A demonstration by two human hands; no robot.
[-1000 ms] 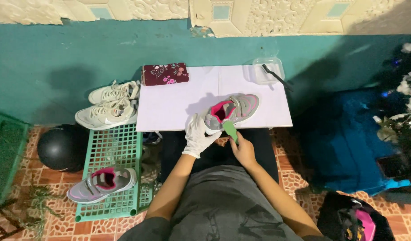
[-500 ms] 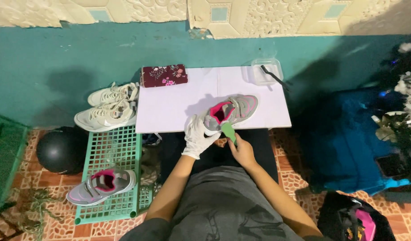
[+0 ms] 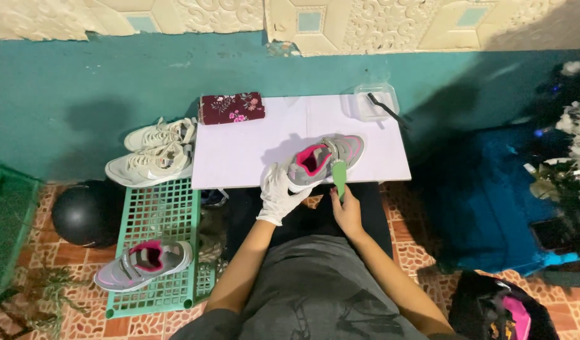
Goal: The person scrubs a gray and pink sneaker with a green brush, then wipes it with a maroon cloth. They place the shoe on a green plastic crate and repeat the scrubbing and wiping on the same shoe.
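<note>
At the far left, a dark round ball (image 3: 88,213) sits on the patterned tile floor, just beside a green plastic lattice rack (image 3: 156,208) lying flat. A single grey sneaker with a pink lining (image 3: 143,264) rests on the near part of that rack. Behind the rack, against the teal wall, a pair of white lace-up sneakers (image 3: 154,153) lies side by side.

Next comes the white flat-topped bench (image 3: 239,154). At its back left corner lies a dark red pouch with a flower print (image 3: 231,107).

The left hand (image 3: 280,194), in a white glove, is closed around the heel end of a second grey sneaker with a pink lining (image 3: 326,158), which rests on the bench near its front edge, opening upward and toe pointing to the right and away. The right hand (image 3: 346,211), bare, is wrapped around the handle of a green plastic brush (image 3: 339,175); the brush head is against the near side of the held sneaker. Both forearms reach out over the person's grey-clad lap.

At the bench's back right corner stands a clear plastic container (image 3: 373,102) with a thin dark stick-like tool (image 3: 385,107) leaning across its rim. Further right the floor is in shadow, with a blue mass of fabric (image 3: 491,201), and at the bottom right a dark bag with a pink patch (image 3: 507,311).
</note>
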